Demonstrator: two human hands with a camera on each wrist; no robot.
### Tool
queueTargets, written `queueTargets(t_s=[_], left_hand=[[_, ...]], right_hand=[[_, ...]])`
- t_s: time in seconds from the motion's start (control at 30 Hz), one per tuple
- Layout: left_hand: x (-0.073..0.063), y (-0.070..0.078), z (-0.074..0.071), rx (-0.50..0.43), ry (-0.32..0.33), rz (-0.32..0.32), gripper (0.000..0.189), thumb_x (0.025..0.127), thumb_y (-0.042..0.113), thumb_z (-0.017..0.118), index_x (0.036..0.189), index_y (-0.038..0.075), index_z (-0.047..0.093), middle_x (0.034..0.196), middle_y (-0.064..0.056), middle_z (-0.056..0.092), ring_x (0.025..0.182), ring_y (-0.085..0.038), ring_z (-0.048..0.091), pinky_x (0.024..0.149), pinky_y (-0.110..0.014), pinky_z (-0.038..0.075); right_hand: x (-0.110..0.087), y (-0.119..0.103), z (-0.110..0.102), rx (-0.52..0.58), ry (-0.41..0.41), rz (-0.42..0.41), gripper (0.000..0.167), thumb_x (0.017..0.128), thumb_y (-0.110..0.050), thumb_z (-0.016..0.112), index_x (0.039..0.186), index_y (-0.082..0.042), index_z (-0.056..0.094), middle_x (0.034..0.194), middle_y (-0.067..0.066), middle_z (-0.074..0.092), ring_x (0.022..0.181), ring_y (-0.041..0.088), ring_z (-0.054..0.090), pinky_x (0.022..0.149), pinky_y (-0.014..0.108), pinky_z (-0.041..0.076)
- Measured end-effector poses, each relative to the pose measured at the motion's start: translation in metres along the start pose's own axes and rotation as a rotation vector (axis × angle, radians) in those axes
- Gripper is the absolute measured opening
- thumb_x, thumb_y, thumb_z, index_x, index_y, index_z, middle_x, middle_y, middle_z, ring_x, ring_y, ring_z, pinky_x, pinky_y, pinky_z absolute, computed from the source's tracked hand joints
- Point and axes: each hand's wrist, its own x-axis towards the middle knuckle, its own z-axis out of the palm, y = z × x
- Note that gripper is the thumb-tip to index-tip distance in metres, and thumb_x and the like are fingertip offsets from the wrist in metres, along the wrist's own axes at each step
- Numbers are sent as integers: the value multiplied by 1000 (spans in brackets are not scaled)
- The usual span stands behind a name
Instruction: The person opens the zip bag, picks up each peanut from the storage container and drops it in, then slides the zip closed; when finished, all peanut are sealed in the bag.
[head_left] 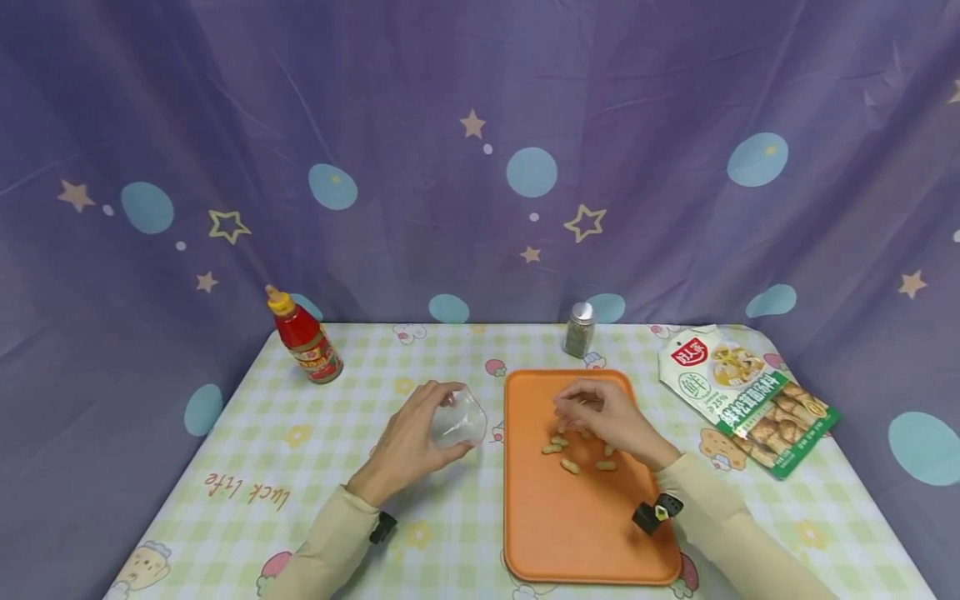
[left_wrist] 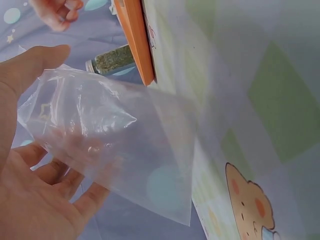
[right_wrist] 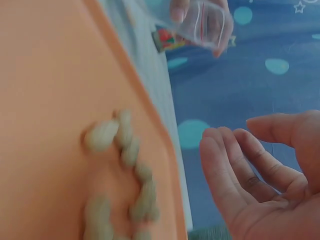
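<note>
Head view shows an orange tray [head_left: 585, 533] on a table spread with a green-and-white checked tablecloth [head_left: 247, 425], with several unshelled peanuts [head_left: 570, 467] lying loose on the tray's far half. Just left of the tray, the left hand [head_left: 416, 437] holds a clear plastic zip bag [head_left: 459, 419] near its mouth, thumb on one side and fingers on the other, spreading it apart; the left wrist view has the bag hanging down toward the cloth, though whether its lower end touches is hard to tell. Above the tray's far half, over the peanuts, hovers the right hand [head_left: 611, 421]; the right wrist view shows its fingers [right_wrist: 220, 165] loosely bent and close together, the thumb a narrow gap away from them. In that same view the peanuts are blurred and a red line runs across the bag near its mouth. Past the tray's far edge stands a glass spice shaker [head_left: 579, 333] with a silvery lid. A red sauce bottle [head_left: 309, 342] with a yellow cap stands well to the left of the tray's far end, and a green-and-white food packet [head_left: 750, 396] printed with mushrooms lies right of the tray.
</note>
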Motion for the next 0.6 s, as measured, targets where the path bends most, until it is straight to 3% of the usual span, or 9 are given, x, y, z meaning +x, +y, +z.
queueTargets(t_s=[0.3, 0.6], left_hand=[[0, -3, 2, -6, -17, 6, 78, 76, 35, 93, 143, 22, 56, 118, 7, 62, 110, -11, 59, 89, -38, 57], [0, -5, 1, -19, -17, 3, 78, 75, 32, 94, 143, 22, 56, 117, 7, 62, 108, -11, 60, 88, -38, 57]], right_hand=[[-22, 18, -26, -165, 68, 47, 29, 101, -22, 70, 117, 2, 71, 106, 20, 76, 87, 28, 75, 75, 33, 62], [-38, 31, -39, -318, 84, -9, 10, 94, -17, 78, 101, -9, 77, 97, 6, 77, 79, 12, 71, 73, 24, 56]])
